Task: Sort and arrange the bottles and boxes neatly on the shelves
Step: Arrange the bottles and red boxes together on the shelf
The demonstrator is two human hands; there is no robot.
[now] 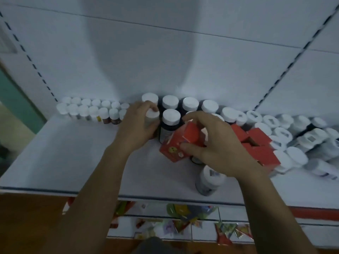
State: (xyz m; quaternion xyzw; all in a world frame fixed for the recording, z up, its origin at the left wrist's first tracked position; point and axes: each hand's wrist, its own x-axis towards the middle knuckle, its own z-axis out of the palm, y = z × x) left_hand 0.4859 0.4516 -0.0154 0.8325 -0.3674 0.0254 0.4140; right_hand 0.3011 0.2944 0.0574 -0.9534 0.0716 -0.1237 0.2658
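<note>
Shelf (55, 162) front edge comes first, a grey bottle (209, 180) sitting just under the right wrist. The right hand (220, 145) pinches a tilted red box (180, 143), its top leaning away; the other red boxes (260, 147) lie to its right. Farther back, the left hand (137, 123) curls round what seems a white-capped bottle (152, 116).

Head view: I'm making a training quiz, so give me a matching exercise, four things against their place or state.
Things:
1. left hand
2. right hand
3. small bottles
4. lone bottle

Place or state:
A. near the shelf's front edge
B. holds the red box
C. two rows, back left
D. grips a white-capped bottle

Pairs: 1-D, 2-B, 3-C, 4-A
</note>
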